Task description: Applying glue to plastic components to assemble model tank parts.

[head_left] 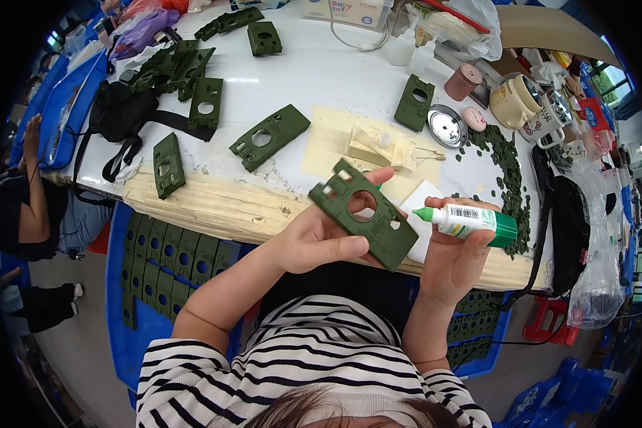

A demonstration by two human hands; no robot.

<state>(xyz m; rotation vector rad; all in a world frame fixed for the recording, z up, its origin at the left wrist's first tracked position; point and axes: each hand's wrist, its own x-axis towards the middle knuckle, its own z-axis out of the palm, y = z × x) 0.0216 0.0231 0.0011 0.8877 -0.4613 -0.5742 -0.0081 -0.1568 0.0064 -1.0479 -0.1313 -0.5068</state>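
My left hand (308, 242) grips a dark green plastic model hull plate (390, 237), tilted, with a large round hole and small square openings. The thumb lies along its near edge. Beside it, my right hand (453, 264) is wrapped round a white and green glue bottle (464, 220). Its green nozzle points left, close to the plate but apart from it. Behind the hands, a piece of cream paper (324, 139) on the table bears a small cream block (369, 148) with thin sticks by it. A white card (422, 239) lies partly hidden behind my right hand.
More green hull plates (271, 137) lie about the white table (250, 78). At right are a heap of small green pieces (508, 171), a round metal tin (447, 126) and mugs (513, 102). Blue trays (121, 335) of plates sit below the table edge. Another person (36, 207) is at far left.
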